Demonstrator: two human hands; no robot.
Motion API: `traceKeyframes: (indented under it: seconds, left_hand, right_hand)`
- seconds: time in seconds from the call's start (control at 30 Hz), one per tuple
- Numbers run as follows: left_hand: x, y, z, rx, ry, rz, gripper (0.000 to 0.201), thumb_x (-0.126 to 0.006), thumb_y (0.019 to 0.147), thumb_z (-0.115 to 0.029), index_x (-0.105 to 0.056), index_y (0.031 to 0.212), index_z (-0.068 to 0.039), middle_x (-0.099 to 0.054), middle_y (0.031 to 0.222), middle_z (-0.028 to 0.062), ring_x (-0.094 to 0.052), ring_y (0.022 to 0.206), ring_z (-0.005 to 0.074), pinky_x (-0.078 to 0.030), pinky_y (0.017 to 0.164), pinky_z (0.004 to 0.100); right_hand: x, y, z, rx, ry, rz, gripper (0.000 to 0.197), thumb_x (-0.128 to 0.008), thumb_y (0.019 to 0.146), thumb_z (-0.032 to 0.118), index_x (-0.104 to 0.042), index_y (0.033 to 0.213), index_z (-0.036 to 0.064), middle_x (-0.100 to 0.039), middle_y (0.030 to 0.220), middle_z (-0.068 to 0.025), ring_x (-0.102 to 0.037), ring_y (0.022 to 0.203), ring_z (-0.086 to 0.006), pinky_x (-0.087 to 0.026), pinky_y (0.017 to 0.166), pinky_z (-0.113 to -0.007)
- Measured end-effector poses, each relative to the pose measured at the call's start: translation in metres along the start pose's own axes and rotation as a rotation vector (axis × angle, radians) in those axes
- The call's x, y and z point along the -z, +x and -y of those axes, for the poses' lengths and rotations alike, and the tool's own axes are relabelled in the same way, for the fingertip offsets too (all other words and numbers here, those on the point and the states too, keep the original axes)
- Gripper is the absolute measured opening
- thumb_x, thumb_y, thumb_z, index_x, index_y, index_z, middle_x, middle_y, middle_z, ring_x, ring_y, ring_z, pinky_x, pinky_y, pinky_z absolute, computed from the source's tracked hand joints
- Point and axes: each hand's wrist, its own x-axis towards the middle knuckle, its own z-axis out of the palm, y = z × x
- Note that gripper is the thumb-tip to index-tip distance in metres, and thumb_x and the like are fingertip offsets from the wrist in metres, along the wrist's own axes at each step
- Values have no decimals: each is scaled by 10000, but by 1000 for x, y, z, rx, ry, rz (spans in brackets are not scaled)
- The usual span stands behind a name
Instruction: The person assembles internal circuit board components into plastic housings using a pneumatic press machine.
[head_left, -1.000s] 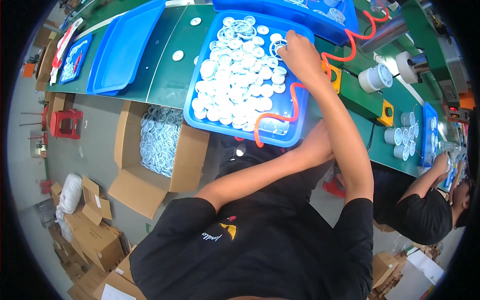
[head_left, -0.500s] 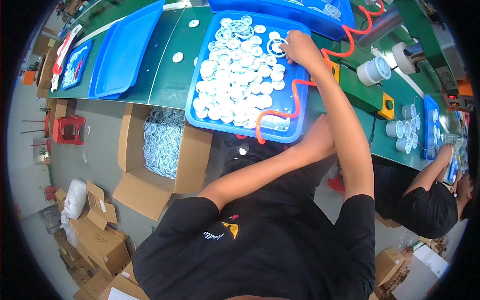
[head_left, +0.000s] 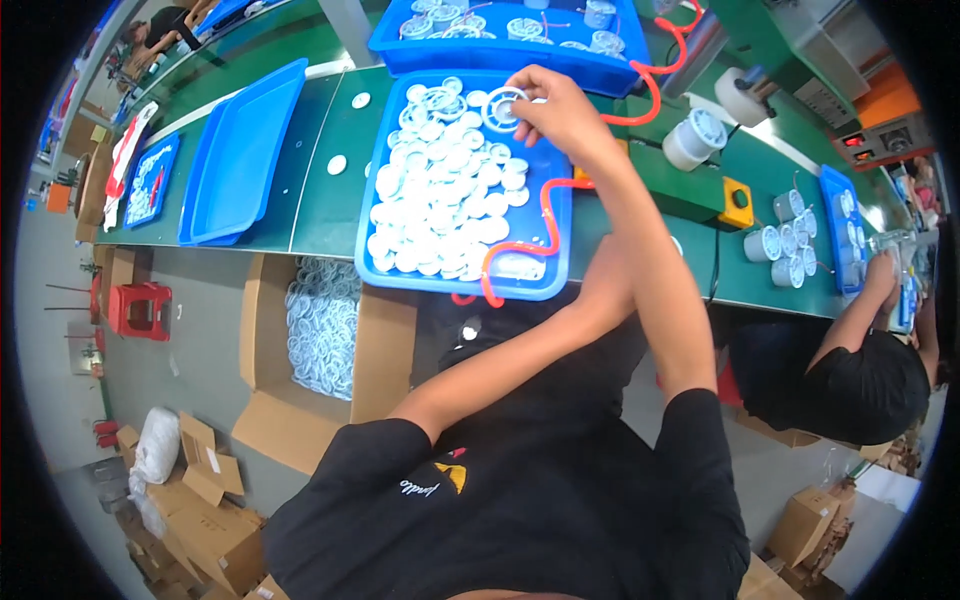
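Note:
My right hand [head_left: 556,108] is above the far right part of a blue tray [head_left: 556,270]. Its fingers and thumb pinch a white spoked plastic ring [head_left: 505,112] by the right side. Below the ring, a heap of small round white plastic caps [head_left: 445,200] fills most of the tray. A few more spoked rings [head_left: 437,103] lie at the heap's far end. My left hand [head_left: 608,274] is by the bench edge, right of the tray. The right forearm crosses in front of it and hides its fingers.
A red coiled air hose [head_left: 552,215] loops over the tray. Behind stands a blue bin [head_left: 480,55] of white parts. Rightward are a green machine with a yellow button box [head_left: 735,203] and several white cups [head_left: 790,240]. An open carton of rings [head_left: 325,330] stands below; a co-worker [head_left: 840,380] sits at right.
The whole view has shifted, with the bench lower in the picture. My right hand has lifted the spoked ring and brought it left, over the heap's far end. My left hand stays near the bench edge.

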Motion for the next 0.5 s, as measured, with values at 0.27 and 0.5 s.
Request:
traceKeyframes:
  seconds: [0.27,0.5]
  left_hand:
    - [1,-5,1,137,142,215,709,-739,903,-280,-469,1471,48,-502,1496,300,-484,1345,494,-399,1128,525]
    - [-19,-19,37,-26,202,62,786,-768,885,-293,-409,1505,32,-544,1364,283,-532,1259,466,-437,1067,498]
  right_hand:
    - [4,-25,9,78,136,-44,210,-718,895,43,-691,1069,-72,-762,989,-124,-776,867,-181,-600,775,-273]
    - [-12,-19,-9,80,68,-101,204,-780,883,87,-743,1018,-62,-780,903,-111,-777,863,-149,-586,739,-265]
